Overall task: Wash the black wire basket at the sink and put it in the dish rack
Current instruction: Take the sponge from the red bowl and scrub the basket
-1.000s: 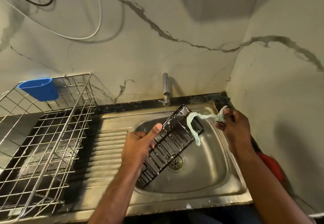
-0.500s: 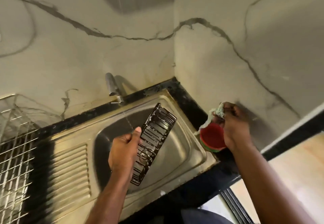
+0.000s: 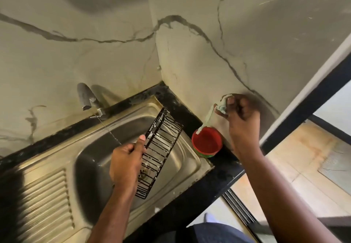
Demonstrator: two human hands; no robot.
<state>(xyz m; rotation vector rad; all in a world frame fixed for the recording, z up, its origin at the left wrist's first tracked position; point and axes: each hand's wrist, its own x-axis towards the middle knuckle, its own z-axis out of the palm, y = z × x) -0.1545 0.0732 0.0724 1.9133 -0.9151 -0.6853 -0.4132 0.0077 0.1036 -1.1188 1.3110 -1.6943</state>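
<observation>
My left hand (image 3: 126, 162) grips the long edge of the black wire basket (image 3: 161, 147) and holds it tilted over the steel sink bowl (image 3: 89, 168). White suds cling to its wires. My right hand (image 3: 241, 117) pinches a pale green scrub cloth (image 3: 221, 107) above the counter by the right wall. The cloth's tail hangs down into a small red tub (image 3: 207, 142) on the black counter. A thin stream of water runs from the tap (image 3: 87, 98) into the bowl. The dish rack is out of view.
The ribbed steel drainboard (image 3: 45, 201) lies left of the bowl. A black counter edge (image 3: 214, 183) frames the sink on the right. Marble-patterned walls meet in a corner behind the sink. Tiled floor (image 3: 303, 166) shows at the right.
The view has swung right and the dish rack has left the frame. My right hand carried the cloth from over the basket to the red tub; its tail now dips in.
</observation>
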